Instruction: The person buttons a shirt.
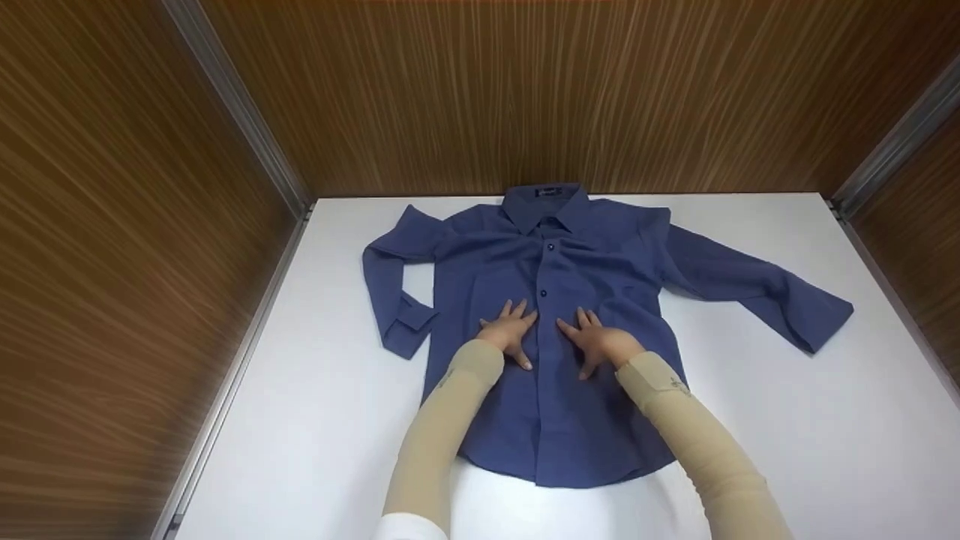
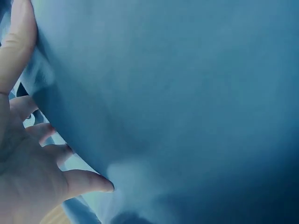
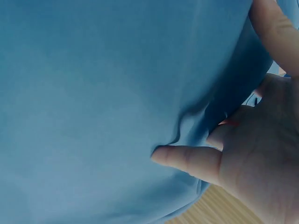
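A dark blue long-sleeved button-up shirt (image 1: 480, 390) lies front side up on a white table, its collar (image 1: 546, 206) toward the back wall. My left hand (image 1: 510, 332) rests on the chest just left of the button placket (image 1: 548, 420), fingers spread. On the other side of the placket, my right hand (image 1: 600, 345) touches the cloth, its fingers also spread. Two dark buttons show above the hands. Both wrist views are mostly filled by the shirt cloth (image 2: 177, 93), with fingertips against it; small wrinkles (image 3: 189, 116) show beside a fingertip in the right wrist view.
The left sleeve (image 1: 386, 289) is bent, its cuff (image 1: 412, 311) near the shirt's side. The right sleeve (image 1: 750, 277) stretches outward across the white table (image 1: 315, 420). Wood-grain panels (image 1: 525, 97) with metal edge strips (image 1: 240, 112) enclose the back and sides.
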`<state>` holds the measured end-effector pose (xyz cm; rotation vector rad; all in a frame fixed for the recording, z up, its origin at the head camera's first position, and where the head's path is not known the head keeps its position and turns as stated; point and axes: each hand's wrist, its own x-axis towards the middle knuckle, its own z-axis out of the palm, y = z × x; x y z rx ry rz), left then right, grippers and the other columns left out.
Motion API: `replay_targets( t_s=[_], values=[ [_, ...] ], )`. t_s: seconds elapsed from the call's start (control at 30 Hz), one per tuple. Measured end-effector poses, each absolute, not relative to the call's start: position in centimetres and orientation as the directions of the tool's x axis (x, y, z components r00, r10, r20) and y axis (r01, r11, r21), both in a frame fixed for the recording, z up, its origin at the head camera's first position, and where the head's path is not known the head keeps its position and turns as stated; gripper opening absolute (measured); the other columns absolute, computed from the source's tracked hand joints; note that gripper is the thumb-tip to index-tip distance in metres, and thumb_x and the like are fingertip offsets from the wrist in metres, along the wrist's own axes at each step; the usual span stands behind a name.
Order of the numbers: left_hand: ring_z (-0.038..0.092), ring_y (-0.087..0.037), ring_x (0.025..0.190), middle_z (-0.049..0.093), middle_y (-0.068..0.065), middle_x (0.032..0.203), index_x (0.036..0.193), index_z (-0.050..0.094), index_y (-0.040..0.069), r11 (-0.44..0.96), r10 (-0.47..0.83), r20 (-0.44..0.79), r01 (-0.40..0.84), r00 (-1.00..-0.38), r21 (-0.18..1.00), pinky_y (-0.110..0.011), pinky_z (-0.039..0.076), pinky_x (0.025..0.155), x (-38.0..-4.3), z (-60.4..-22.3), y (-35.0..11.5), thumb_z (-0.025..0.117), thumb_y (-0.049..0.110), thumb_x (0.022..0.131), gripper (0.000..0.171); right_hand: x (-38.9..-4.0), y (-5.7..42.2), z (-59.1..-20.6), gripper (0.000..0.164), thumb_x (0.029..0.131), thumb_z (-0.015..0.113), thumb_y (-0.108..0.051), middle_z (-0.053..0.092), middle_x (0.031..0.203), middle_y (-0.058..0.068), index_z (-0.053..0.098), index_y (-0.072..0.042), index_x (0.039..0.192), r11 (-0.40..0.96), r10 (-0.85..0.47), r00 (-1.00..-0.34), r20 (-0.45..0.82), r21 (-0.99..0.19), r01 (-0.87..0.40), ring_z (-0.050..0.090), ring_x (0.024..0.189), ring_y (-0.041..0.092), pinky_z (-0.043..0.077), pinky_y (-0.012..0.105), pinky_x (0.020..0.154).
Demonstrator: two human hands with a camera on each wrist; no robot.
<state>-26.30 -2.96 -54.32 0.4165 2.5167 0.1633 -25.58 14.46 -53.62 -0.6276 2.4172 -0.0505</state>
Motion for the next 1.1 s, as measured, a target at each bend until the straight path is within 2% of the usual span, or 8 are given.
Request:
replay_targets(
  t_s=[0.3, 0.47, 0.6, 0.67, 0.8, 0.87, 1.0, 1.1],
  values=[
    [0.004, -0.027, 0.116, 0.007, -0.005, 0.131, 0.126, 0.018, 0.025, 0.938, 0.332, -0.472, 0.339, -0.817, 0.074, -0.054, 0.024, 0.075, -25.2, -53.6, -1.9, 0.062, 0.042, 0.054, 0.085, -25.8, 14.0, -53.9, 0.106, 0.045, 0.073, -0.031, 0.003, 0.127, 0.022, 0.009, -0.016, 0.128, 0.914, -0.38, -0.754, -0.536, -0.089, -0.396, 0.004, 0.113, 0.035, 0.026, 0.052, 0.075],
    [0.021, -0.024, 0.11, 0.025, -0.004, 0.123, 0.122, 0.029, 0.023, 0.88, 0.386, -0.379, 0.459, -0.841, -0.123, -0.048, 0.028, 0.075, -24.2, -53.7, -1.2, 0.06, 0.044, 0.057, 0.075, -25.4, 13.4, -54.0, 0.103, 0.039, 0.076, -0.031, 0.025, 0.117, 0.023, 0.022, -0.013, 0.125, 0.892, -0.397, -0.81, -0.431, 0.028, -0.451, 0.024, 0.104, 0.038, 0.029, 0.056, 0.064],
    [0.031, -0.02, 0.098, 0.033, -0.002, 0.111, 0.116, 0.038, 0.019, 0.802, 0.464, -0.296, 0.538, -0.835, -0.261, -0.04, 0.033, 0.072, -23.6, -53.9, -0.4, 0.064, 0.039, 0.057, 0.067, -24.5, 12.5, -53.9, 0.091, 0.036, 0.077, -0.028, 0.037, 0.097, 0.02, 0.037, -0.005, 0.115, 0.836, -0.475, -0.811, -0.341, 0.112, -0.537, 0.037, 0.088, 0.033, 0.036, 0.047, 0.062],
    [0.034, -0.02, 0.095, 0.035, -0.002, 0.109, 0.113, 0.041, 0.018, 0.785, 0.489, -0.29, 0.56, -0.823, -0.265, -0.037, 0.034, 0.07, -23.4, -53.8, -0.2, 0.066, 0.036, 0.058, 0.063, -24.2, 12.2, -53.9, 0.084, 0.039, 0.077, -0.022, 0.039, 0.096, 0.019, 0.039, -0.001, 0.111, 0.834, -0.51, -0.79, -0.34, 0.03, -0.551, 0.04, 0.086, 0.032, 0.037, 0.043, 0.064],
    [0.039, -0.019, 0.089, 0.037, 0.0, 0.107, 0.109, 0.045, 0.018, 0.787, 0.507, -0.298, 0.575, -0.809, -0.222, -0.035, 0.036, 0.068, -23.5, -53.7, -0.5, 0.067, 0.033, 0.057, 0.058, -24.5, 12.4, -54.2, 0.08, 0.049, 0.074, -0.013, 0.04, 0.105, 0.021, 0.031, 0.005, 0.113, 0.805, -0.589, -0.719, -0.37, -0.344, -0.483, 0.04, 0.094, 0.031, 0.033, 0.037, 0.077],
    [0.041, -0.018, 0.087, 0.038, 0.0, 0.105, 0.108, 0.046, 0.018, 0.791, 0.517, -0.301, 0.581, -0.801, -0.19, -0.034, 0.037, 0.068, -23.6, -53.8, -0.6, 0.067, 0.033, 0.057, 0.057, -25.0, 12.9, -54.5, 0.073, 0.054, 0.072, -0.014, 0.041, 0.102, 0.018, 0.03, 0.007, 0.11, 0.747, -0.636, -0.68, -0.363, -0.509, -0.427, 0.04, 0.093, 0.028, 0.031, 0.035, 0.078],
    [0.041, -0.018, 0.084, 0.038, -0.002, 0.103, 0.107, 0.047, 0.017, 0.787, 0.541, -0.314, 0.601, -0.781, -0.139, -0.031, 0.039, 0.065, -23.8, -53.9, -0.8, 0.067, 0.033, 0.057, 0.056, -26.1, 13.8, -54.8, 0.041, 0.063, 0.059, -0.012, 0.042, 0.08, 0.008, 0.038, 0.003, 0.094, 0.664, -0.658, -0.665, -0.353, -0.688, -0.292, 0.042, 0.069, 0.019, 0.035, 0.029, 0.061],
    [0.041, -0.018, 0.082, 0.037, -0.003, 0.101, 0.104, 0.049, 0.015, 0.805, 0.536, -0.341, 0.589, -0.772, -0.07, -0.029, 0.039, 0.064, -24.2, -53.7, -0.9, 0.067, 0.032, 0.056, 0.054, -26.5, 13.6, -54.8, 0.026, 0.069, 0.052, -0.022, 0.039, 0.063, 0.004, 0.044, 0.002, 0.076, 0.675, -0.611, -0.706, -0.358, -0.701, -0.229, 0.035, 0.052, 0.015, 0.031, 0.025, 0.048]
  ],
)
